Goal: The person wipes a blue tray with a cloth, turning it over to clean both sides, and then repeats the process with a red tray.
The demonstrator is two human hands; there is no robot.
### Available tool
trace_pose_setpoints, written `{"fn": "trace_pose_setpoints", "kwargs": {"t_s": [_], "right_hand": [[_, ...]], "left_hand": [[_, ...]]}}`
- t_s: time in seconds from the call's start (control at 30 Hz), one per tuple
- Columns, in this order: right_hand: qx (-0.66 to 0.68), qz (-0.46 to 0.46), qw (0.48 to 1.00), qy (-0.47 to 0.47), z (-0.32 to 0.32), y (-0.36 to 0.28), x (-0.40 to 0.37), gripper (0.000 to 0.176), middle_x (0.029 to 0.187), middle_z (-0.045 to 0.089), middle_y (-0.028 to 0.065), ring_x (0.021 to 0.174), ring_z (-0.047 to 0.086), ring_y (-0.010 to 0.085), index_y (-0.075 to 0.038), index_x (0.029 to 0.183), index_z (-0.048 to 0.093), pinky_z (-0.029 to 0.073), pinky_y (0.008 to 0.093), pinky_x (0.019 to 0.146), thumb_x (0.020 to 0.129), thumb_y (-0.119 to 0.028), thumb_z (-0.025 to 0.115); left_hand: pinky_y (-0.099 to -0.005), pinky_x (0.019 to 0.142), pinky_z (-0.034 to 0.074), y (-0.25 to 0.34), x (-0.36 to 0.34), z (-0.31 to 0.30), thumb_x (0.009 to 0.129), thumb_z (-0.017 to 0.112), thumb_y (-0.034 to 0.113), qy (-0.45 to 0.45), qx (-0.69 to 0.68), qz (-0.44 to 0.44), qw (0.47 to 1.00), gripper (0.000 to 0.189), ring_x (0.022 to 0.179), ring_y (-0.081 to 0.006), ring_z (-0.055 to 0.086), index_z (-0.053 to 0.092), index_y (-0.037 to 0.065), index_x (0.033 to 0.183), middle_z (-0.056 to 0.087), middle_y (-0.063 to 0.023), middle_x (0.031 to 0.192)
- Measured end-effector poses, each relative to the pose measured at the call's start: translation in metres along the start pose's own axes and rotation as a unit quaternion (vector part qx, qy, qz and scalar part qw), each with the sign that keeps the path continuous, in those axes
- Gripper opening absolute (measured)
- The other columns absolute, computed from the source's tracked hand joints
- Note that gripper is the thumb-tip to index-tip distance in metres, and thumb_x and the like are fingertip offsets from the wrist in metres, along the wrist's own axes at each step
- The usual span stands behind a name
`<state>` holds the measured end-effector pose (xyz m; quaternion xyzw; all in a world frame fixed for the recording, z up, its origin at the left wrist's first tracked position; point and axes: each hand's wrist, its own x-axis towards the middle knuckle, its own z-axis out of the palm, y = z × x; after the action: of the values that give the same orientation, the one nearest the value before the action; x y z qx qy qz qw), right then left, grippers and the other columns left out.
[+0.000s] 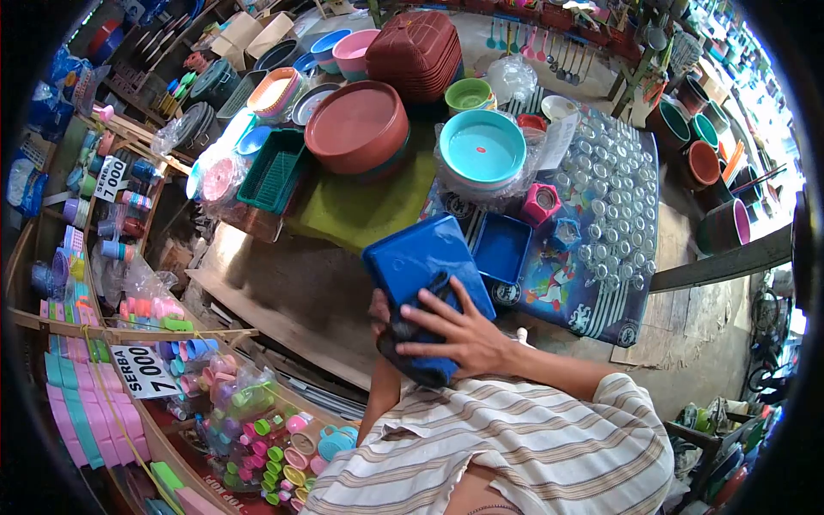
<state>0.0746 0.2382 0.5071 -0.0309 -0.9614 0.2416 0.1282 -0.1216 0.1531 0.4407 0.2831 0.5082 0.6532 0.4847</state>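
A blue rectangular plastic tray [425,249] is held tilted in front of my body, its flat face turned up. My left hand [378,311] grips its left edge, with the fingers partly hidden by the tray and a dark cloth. Over the tray's lower part, my right hand [455,330] presses the dark cloth [408,330] against the surface with its fingers spread. Another blue tray [502,249] lies on the patterned table cover just to the right. A pink container [541,203] is behind that tray.
Turquoise basins [482,148] stand behind the trays, with many glass jars [614,197] to the right. Brown basins [356,127] and a green basket [272,169] are at the back left. Shelves of colourful plasticware [94,403] line the left.
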Motion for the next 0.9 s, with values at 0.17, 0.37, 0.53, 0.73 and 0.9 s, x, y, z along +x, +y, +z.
{"fn": "trace_pose_setpoints", "kwargs": {"t_s": [0.17, 0.37, 0.53, 0.73, 0.9], "right_hand": [[-0.024, -0.002, 0.998, 0.060, 0.001, 0.016, -0.001, 0.109, 0.181, 0.023, 0.0098, 0.167, 0.018, 0.0390, -0.046, 0.161, 0.049, 0.005, 0.0753, 0.128, 0.058, -0.050, 0.085], [-0.008, 0.074, 0.984, 0.160, -0.056, 0.047, 0.022, 0.118, 0.174, 0.037, 0.0105, 0.160, 0.033, 0.0392, -0.040, 0.162, 0.050, 0.016, 0.0682, 0.129, 0.051, -0.029, 0.091], [0.032, 0.134, 0.959, 0.249, -0.048, 0.065, 0.012, 0.103, 0.167, 0.043, 0.0129, 0.156, 0.037, 0.0426, -0.030, 0.162, 0.052, 0.021, 0.0621, 0.130, 0.063, -0.017, 0.076], [0.137, 0.118, 0.950, 0.255, 0.006, 0.060, -0.038, 0.098, 0.174, 0.032, 0.0226, 0.161, 0.027, 0.0484, -0.025, 0.158, 0.059, 0.021, 0.0659, 0.129, 0.062, -0.028, 0.081], [0.165, 0.154, 0.953, 0.202, 0.032, 0.056, -0.069, 0.102, 0.173, 0.035, 0.0187, 0.161, 0.029, 0.0466, -0.027, 0.161, 0.054, 0.024, 0.0646, 0.128, 0.064, -0.020, 0.085]], "left_hand": [[-0.0400, 0.112, 0.047, -0.009, -0.006, 0.005, 0.117, 0.039, 0.048, 0.003, 0.067, 0.014, 0.998, 0.063, 0.130, -0.0267, 0.062, 0.052, -0.003, 0.153, 0.064, -0.0187, 0.143], [-0.0383, 0.111, 0.048, -0.028, -0.018, 0.029, 0.117, 0.039, 0.047, 0.037, 0.183, 0.112, 0.976, 0.063, 0.128, -0.0250, 0.062, 0.052, -0.004, 0.152, 0.066, -0.0178, 0.141], [-0.0364, 0.102, 0.054, 0.011, -0.016, 0.044, 0.117, 0.039, 0.051, 0.044, 0.071, 0.073, 0.994, 0.067, 0.118, -0.0222, 0.067, 0.054, -0.005, 0.150, 0.067, -0.0142, 0.136], [-0.0470, 0.115, 0.048, -0.028, 0.016, 0.030, 0.111, 0.041, 0.066, 0.299, 0.047, 0.014, 0.953, 0.079, 0.132, -0.0313, 0.061, 0.047, 0.000, 0.154, 0.055, -0.0174, 0.150], [-0.0510, 0.113, 0.051, -0.005, 0.040, 0.062, 0.111, 0.042, 0.064, 0.326, -0.105, -0.032, 0.939, 0.080, 0.134, -0.0373, 0.060, 0.039, 0.001, 0.159, 0.052, -0.0221, 0.153]]}}
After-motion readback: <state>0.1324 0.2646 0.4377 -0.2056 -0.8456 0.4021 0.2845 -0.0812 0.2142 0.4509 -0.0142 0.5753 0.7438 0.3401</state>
